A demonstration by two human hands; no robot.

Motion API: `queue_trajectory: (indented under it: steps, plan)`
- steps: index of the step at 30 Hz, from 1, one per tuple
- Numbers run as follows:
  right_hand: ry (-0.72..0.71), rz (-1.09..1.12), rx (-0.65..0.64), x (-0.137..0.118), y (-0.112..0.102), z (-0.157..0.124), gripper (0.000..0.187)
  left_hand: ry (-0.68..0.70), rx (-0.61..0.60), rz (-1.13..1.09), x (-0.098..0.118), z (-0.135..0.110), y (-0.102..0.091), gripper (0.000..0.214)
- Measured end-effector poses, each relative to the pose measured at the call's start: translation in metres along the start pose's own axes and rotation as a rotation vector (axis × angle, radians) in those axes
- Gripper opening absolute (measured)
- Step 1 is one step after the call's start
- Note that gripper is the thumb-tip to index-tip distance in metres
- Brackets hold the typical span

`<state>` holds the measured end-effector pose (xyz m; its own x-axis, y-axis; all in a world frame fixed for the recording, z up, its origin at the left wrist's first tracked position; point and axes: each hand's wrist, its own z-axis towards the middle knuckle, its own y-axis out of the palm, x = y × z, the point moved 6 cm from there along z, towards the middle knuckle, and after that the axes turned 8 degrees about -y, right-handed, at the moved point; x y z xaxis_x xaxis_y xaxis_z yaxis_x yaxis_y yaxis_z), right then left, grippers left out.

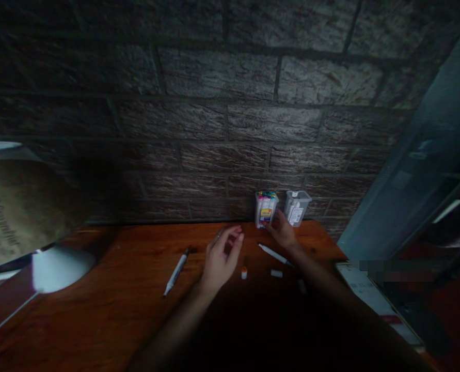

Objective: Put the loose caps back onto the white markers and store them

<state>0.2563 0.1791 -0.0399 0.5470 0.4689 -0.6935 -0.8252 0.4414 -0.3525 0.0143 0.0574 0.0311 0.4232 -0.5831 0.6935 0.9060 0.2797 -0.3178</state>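
My right hand (283, 231) is at the lower right of a clear plastic case of markers (266, 211) with colourful tops. Its thumb lies across the case's front and its fingers curl along the side. My left hand (222, 258) hovers over the table with bent fingers and the thumb apart, and nothing shows in it. Between and below the hands are an uncapped white marker (273, 253), an orange-ended cap (244, 273) and a pale cap (276, 273). Another double-ended marker (175, 274) rests to the left of my left hand.
A second, greyer plastic case (297, 209) stands right of the first, against the brick wall (230, 124). A small dark piece (302, 287) lies in shadow. At left is a lamp with a brown printed shade (24, 206) and white base (61, 268). Papers (377, 294) sit at the right.
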Motion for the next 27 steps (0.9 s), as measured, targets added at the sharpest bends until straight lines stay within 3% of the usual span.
queue_trajectory:
  steps: [5, 10, 14, 19, 23, 27]
  plan:
    - [0.023, -0.099, 0.216, -0.018, -0.036, -0.005, 0.056, -0.002, -0.006, 0.019, -0.002, 0.000, 0.001, 0.019]
    - [0.114, -0.200, 0.401, -0.008, -0.075, -0.005, 0.091, -0.002, 0.011, 0.014, -0.003, 0.000, 0.001, 0.019]
    - [0.233, -0.194, 0.360, 0.017, -0.070, 0.004, 0.098, -0.006, 0.019, 0.007, -0.003, 0.001, 0.000, 0.019]
    - [0.265, -0.130, 0.323, 0.025, -0.067, 0.005, 0.074, -0.023, 0.051, -0.019, -0.004, 0.003, -0.005, 0.018]
    - [0.186, -0.059, 0.347, -0.002, -0.078, -0.009, 0.070, -0.046, 0.049, -0.033, -0.005, 0.003, -0.004, 0.018]
    - [0.010, 0.052, 0.267, -0.056, -0.075, -0.025, 0.067, -0.065, 0.022, -0.081, -0.004, -0.001, 0.001, 0.021]
